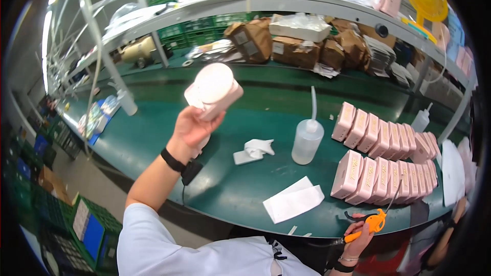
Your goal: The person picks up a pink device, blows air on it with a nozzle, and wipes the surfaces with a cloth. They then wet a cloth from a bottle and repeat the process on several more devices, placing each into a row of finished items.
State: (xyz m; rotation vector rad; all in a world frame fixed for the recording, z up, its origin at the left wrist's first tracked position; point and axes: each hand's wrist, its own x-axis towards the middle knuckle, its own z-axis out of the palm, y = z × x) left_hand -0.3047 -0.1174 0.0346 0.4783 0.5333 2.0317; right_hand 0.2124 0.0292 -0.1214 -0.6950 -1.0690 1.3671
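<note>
Orange scissors [369,225] sit clamped in right grip [358,243]; left grip [190,129] clamps pink device [214,92] above squeeze bottle [307,140]

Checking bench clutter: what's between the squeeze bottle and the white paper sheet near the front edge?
Head view: only bare green bench top lies between the squeeze bottle and the paper sheet.

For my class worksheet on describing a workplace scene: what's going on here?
A person at a green workbench holds up a pale pink device with a round face in the left hand. The right hand, low at the bench edge, grips orange-handled scissors. On the bench are two rows of pink boxes, a squeeze bottle, a folded white cloth and a white sheet.
</note>
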